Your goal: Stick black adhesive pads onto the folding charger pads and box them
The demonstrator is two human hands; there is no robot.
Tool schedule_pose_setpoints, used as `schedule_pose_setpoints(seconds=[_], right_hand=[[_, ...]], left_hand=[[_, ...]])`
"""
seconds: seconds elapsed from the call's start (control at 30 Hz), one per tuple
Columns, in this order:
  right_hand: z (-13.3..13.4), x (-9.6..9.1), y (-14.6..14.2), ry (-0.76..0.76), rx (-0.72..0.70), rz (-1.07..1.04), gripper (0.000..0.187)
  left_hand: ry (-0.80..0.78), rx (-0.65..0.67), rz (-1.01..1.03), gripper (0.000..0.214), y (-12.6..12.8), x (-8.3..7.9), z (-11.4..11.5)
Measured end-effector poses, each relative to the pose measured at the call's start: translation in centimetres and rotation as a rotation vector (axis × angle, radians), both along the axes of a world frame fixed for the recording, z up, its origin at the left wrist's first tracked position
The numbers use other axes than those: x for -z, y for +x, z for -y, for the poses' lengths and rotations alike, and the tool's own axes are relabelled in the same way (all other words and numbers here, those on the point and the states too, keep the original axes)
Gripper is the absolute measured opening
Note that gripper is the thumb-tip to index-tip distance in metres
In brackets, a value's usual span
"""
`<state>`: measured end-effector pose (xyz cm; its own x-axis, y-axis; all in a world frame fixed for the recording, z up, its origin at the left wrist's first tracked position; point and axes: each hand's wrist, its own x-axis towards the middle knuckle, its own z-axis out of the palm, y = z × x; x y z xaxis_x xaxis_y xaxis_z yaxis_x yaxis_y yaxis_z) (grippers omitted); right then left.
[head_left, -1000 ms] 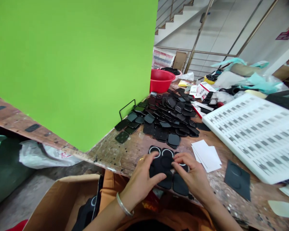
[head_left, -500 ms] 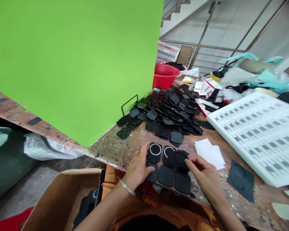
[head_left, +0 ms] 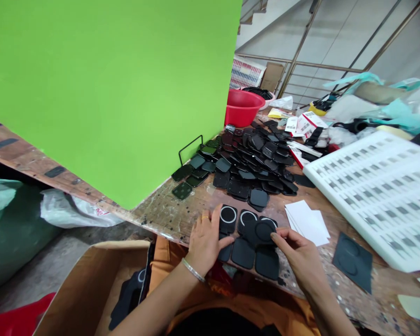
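Observation:
Along the table's near edge lie three black folding charger-like pads: the left pad point(head_left: 228, 216) and the middle pad point(head_left: 246, 218) each show a white ring, and the right pad point(head_left: 267, 267) is partly covered. My left hand point(head_left: 205, 242) lies against the left pad, fingers stretched along its side and thumb apart on its lower panel. Between thumb and fingertips, my right hand point(head_left: 299, 247) pinches a thin black sheet with a round ring outline point(head_left: 265, 231). This sheet hangs over the upper panels of the middle and right pads, hiding part of their rings.
A heap of black square pieces point(head_left: 252, 156) spreads behind my hands. White papers point(head_left: 307, 223), a dark ring-marked sheet point(head_left: 353, 261) and a white slotted tray point(head_left: 381, 196) lie to the right. A green board point(head_left: 108, 102) stands at left, above a cardboard box point(head_left: 87, 280).
The black sheet in my right hand has shifted slightly, uncovering part of the right pad's white ring. My left hand stays beside the left pad. The camera view has moved a little.

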<state>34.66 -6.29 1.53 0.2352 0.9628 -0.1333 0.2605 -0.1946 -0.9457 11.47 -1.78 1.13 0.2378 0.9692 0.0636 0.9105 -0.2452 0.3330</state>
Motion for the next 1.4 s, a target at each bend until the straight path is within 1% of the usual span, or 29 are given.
schedule_pose_setpoints(seconds=[0.1,0.2,0.27,0.33,0.37,0.43,0.5,0.57,0.73,0.8,0.87,0.9,0.93,0.97,1.07,1.1,1.13,1.23,1.4], right_hand=[[0.3,-0.2,0.1,-0.015,0.025,0.000,0.032],[0.4,-0.2,0.2,-0.025,0.031,-0.007,0.032],[0.5,-0.1,0.3,-0.019,0.029,-0.010,0.032],[0.6,0.0,0.4,-0.015,0.030,-0.014,0.032],[0.7,0.1,0.4,-0.015,0.034,-0.015,0.033],[0.7,0.2,0.4,-0.020,0.043,-0.021,0.034],[0.7,0.2,0.4,-0.026,0.054,-0.033,0.035],[0.8,0.1,0.4,-0.036,0.064,-0.053,0.036],[0.8,-0.6,0.3,-0.041,0.110,-0.195,0.034],[0.8,-0.8,0.4,-0.052,0.109,-0.274,0.034],[0.8,-1.2,0.5,-0.066,0.100,-0.348,0.033],[0.8,-1.4,0.5,-0.071,0.095,-0.382,0.033],[0.8,-1.6,0.5,-0.077,0.094,-0.415,0.032],[0.7,-1.9,0.5,-0.084,0.096,-0.449,0.031],[0.5,-2.7,0.3,-0.122,0.095,-0.552,0.029],[0.4,-2.9,0.2,-0.137,0.093,-0.581,0.029],[0.4,-3.1,0.2,-0.150,0.084,-0.606,0.028],[0.3,-3.3,0.1,-0.179,0.051,-0.639,0.028],[0.8,-3.5,0.2,-0.207,0.021,-0.650,0.034]], left_hand=[[-0.082,0.006,-0.011,0.084,-0.2,-0.5,-0.4],[-0.166,-0.009,0.013,0.086,-0.8,-1.2,-1.0],[-0.160,-0.023,0.027,0.090,-1.4,-1.5,-1.5],[-0.135,-0.065,0.004,0.092,-2.0,-1.6,-1.9],[-0.128,-0.093,-0.013,0.089,-2.3,-1.6,-2.1],[-0.147,-0.135,0.004,0.072,-2.8,-1.5,-2.3],[-0.187,-0.140,0.080,0.048,-3.3,-1.3,-2.5],[-0.219,-0.129,0.158,0.034,-3.5,-1.2,-2.6],[-0.250,-0.123,0.314,0.027,-3.6,-1.0,-3.1],[-0.265,-0.124,0.394,0.031,-3.6,-0.9,-3.3],[-0.291,-0.094,0.465,0.039,-3.5,-1.1,-3.4],[-0.329,-0.058,0.511,0.040,-3.4,-1.4,-3.3],[-0.407,-0.015,0.586,0.039,-3.3,-1.7,-3.2],[-0.527,0.030,0.689,0.038,-3.0,-2.1,-3.0],[-0.993,0.114,1.066,0.037,-1.6,-3.5,-2.0],[-1.110,0.116,1.153,0.038,-1.1,-3.9,-1.7],[-1.180,0.114,1.194,0.038,-0.5,-4.2,-1.3],[-1.258,0.105,1.200,0.038,0.9,-4.7,-0.6],[-1.274,0.124,1.125,0.041,1.8,-4.9,-0.2]])
